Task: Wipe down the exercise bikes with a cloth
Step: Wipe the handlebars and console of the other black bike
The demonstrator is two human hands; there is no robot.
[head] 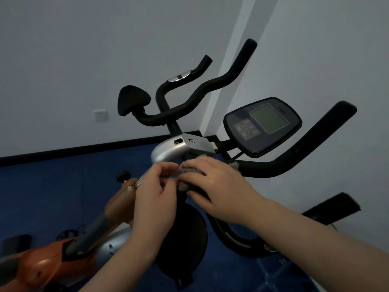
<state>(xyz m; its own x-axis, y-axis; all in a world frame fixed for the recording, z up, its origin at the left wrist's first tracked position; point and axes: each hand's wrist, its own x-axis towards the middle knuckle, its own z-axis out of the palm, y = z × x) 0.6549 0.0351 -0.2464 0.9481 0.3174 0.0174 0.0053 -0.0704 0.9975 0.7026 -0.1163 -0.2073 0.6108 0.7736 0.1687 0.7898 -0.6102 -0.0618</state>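
Two hands, left hand [154,199] and right hand [219,186], both grasp one grey cloth [189,171] against one exercise bike's stem [179,149].

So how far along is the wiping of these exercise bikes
Nothing shows as finished; no wiped surface can be told from an unwiped one. In hand: both the left hand and right hand hold the grey fluffy cloth at the stem under the silver bracket. Untouched now: the black console with its grey screen, the black foam handlebars and the orange bike frame.
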